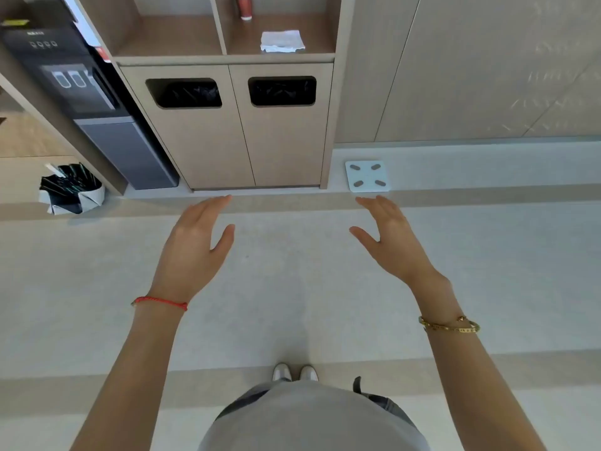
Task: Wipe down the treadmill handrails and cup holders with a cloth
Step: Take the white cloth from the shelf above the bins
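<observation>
A folded white cloth [282, 41] lies in the right compartment of a wooden cabinet's open shelf, ahead of me. My left hand [195, 245] and my right hand [390, 239] are stretched out in front of me over the floor, palms facing each other, fingers straight, holding nothing. Both hands are well below and short of the cloth. No treadmill, handrail or cup holder is in view.
The beige cabinet [201, 148] has two waste openings lined with black bags. A dark water dispenser [84, 92] stands to its left. A small bin with a black bag [72, 190] sits on the floor at left, a white bathroom scale [367, 176] at right. A red cup [244, 7] stands on the shelf.
</observation>
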{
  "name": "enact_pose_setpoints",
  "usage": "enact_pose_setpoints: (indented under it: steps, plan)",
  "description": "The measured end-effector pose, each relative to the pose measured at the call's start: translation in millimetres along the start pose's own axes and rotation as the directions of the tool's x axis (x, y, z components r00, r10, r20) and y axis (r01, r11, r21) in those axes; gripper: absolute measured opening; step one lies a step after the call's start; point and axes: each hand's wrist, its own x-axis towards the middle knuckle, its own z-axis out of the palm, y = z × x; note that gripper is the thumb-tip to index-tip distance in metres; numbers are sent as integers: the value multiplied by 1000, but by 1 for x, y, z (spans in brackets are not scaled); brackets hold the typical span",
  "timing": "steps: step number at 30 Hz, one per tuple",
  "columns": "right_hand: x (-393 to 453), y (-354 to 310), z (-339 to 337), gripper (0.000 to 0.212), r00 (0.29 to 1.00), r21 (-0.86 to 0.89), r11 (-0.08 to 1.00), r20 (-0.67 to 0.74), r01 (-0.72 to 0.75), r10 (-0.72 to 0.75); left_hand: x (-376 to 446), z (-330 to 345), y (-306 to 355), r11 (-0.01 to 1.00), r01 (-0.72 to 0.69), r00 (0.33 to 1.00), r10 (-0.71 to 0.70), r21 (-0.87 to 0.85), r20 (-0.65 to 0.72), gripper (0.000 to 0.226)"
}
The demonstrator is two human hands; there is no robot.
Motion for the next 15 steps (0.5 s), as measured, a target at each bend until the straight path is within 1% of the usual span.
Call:
enact_pose_setpoints:
  steps: [3, 8, 11, 15]
  plan:
    - [5, 4, -1, 56, 1000, -3, 1000, -6, -11, 11, 3, 2, 1, 1000, 21, 1000, -21, -20, -22, 46]
    - [20, 9, 1, 55, 1000, 10, 1000, 23, -3, 3, 8, 9, -1, 999, 55, 998, -55, -5, -13, 46]
    - [37, 12, 3, 55, 999, 7, 1000, 49, -8, 7, 23, 15, -5, 997, 82, 997, -82, 2, -1, 46]
    - [75, 18, 11, 54, 999, 24, 1000, 48, 0, -1, 54, 25, -18, 996, 92, 996, -92, 3, -5, 45]
